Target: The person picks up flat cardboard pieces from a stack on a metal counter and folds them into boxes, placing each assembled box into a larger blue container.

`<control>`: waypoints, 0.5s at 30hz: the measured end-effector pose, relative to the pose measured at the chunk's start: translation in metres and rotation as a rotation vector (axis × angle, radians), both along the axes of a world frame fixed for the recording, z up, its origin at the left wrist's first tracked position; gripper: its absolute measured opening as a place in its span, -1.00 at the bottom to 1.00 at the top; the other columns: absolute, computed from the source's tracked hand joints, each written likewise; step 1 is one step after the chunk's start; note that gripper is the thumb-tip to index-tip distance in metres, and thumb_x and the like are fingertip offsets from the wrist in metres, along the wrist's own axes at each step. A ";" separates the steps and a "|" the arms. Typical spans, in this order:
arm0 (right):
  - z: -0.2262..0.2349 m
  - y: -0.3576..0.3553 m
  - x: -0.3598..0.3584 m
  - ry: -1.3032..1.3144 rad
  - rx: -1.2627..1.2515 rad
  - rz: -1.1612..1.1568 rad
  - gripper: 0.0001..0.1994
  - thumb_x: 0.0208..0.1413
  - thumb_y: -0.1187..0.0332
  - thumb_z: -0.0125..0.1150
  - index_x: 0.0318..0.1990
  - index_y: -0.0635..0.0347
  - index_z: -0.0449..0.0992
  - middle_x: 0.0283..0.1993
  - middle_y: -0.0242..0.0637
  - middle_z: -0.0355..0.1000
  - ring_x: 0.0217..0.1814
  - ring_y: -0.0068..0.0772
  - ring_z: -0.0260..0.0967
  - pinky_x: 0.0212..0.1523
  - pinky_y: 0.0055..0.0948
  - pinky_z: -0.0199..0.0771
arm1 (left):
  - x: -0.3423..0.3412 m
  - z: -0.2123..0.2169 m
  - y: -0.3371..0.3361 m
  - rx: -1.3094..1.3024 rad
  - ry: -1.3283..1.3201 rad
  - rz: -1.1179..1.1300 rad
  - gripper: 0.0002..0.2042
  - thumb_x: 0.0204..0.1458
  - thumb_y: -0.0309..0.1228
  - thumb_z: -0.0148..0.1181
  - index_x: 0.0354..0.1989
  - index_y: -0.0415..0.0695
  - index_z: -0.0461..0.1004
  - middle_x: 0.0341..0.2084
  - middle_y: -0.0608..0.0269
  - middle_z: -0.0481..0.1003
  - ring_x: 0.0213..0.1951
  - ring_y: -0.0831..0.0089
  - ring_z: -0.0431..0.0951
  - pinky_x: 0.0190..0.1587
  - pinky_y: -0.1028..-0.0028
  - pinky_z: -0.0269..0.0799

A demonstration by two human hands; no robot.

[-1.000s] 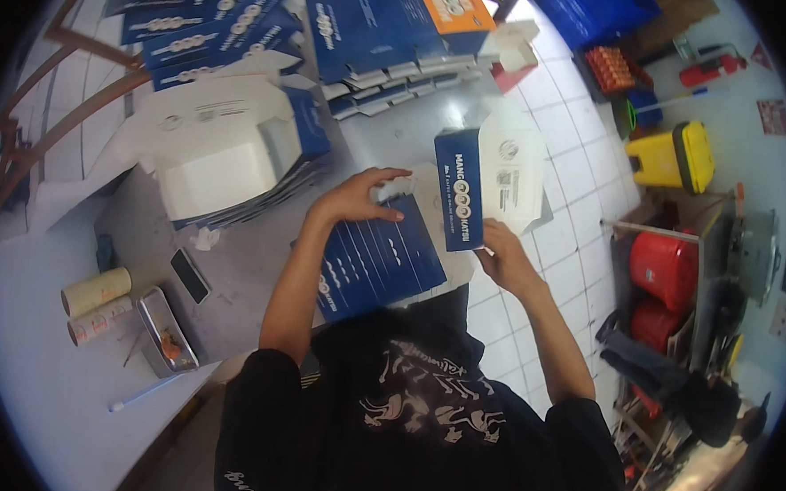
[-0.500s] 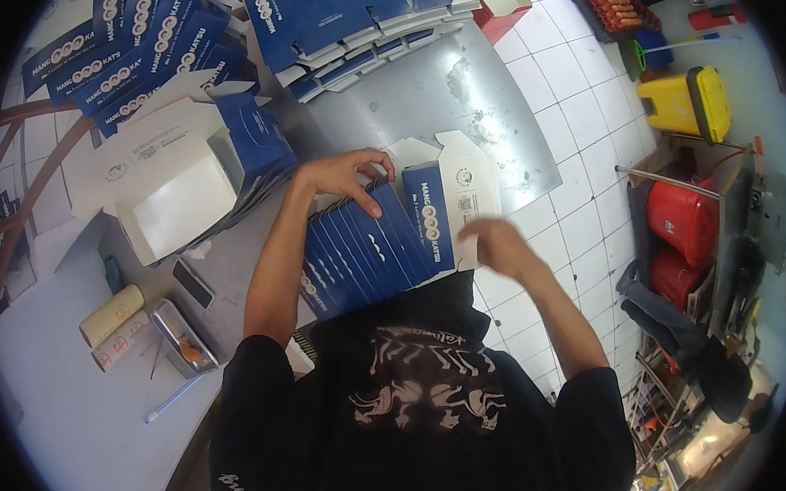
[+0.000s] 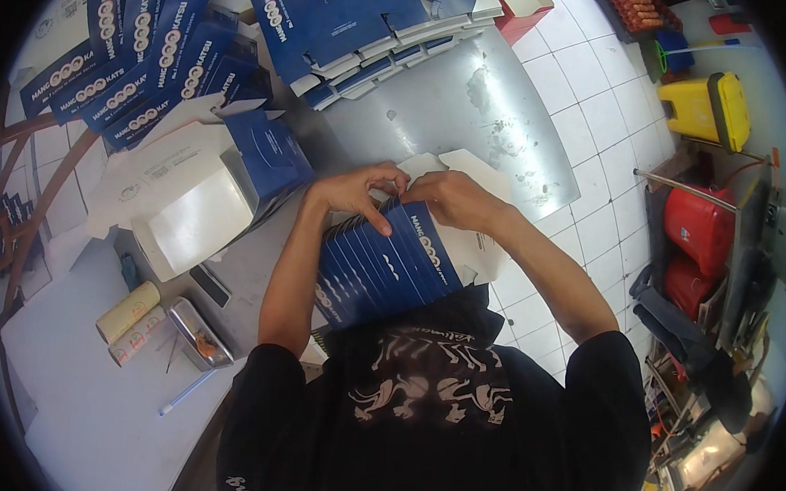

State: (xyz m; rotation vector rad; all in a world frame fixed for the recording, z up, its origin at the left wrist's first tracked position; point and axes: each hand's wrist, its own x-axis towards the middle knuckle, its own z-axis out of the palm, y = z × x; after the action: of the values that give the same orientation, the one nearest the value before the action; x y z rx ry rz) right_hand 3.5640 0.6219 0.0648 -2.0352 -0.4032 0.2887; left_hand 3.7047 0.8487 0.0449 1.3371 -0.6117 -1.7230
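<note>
Shiny metal tabletop point(image 3: 450, 97); left point(image 3: 349, 195) and right hands point(image 3: 455, 199) hold tightly stacked, white-printed blue cartons point(image 3: 378, 270).

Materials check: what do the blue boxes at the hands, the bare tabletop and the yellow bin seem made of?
Blue boxes: likely smooth-coated paperboard; thin edges, printed faces, pale flaps.
Tabletop: probably stainless steel, satin; grey with bright, smeared glare.
Yellow bin: seemingly moulded plastic; even colour, rounded corners, though its finish is hard to judge.
</note>
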 end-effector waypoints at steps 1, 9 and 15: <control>-0.002 -0.001 0.001 0.030 0.046 -0.013 -0.70 0.02 0.65 0.24 -0.08 0.23 0.68 -0.09 -0.07 0.63 -0.03 0.01 0.58 0.02 -0.16 0.57 | 0.001 0.001 0.000 -0.028 0.021 -0.001 -0.34 -0.35 -0.59 0.69 -0.01 -0.01 0.47 0.30 0.24 0.27 0.41 0.16 0.24 0.24 0.14 0.48; -0.057 0.018 -0.029 0.123 0.342 -0.306 -0.71 -0.01 0.67 0.29 -0.11 0.22 0.70 -0.09 -0.10 0.65 -0.02 -0.06 0.60 0.03 -0.19 0.57 | -0.016 0.018 0.014 0.156 0.068 0.272 -0.25 -0.36 -0.59 0.70 0.09 -0.08 0.41 0.12 0.25 0.42 0.29 0.29 0.40 0.35 0.24 0.36; -0.079 0.046 -0.038 -0.027 0.381 -0.509 -0.81 0.02 0.53 0.32 -0.17 0.25 0.63 -0.14 -0.09 0.57 -0.12 -0.17 0.54 -0.04 -0.33 0.53 | -0.031 0.007 0.024 0.112 0.083 0.363 -0.41 -0.29 -0.60 0.68 -0.09 -0.05 0.41 0.01 0.24 0.49 0.22 0.37 0.45 0.36 0.30 0.33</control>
State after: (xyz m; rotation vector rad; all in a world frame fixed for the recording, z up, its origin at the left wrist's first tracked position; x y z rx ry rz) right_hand 3.5260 0.6679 -0.0140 -1.6949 0.0530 -0.1224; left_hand 3.6738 0.8729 0.0519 1.3505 -0.2098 -1.5215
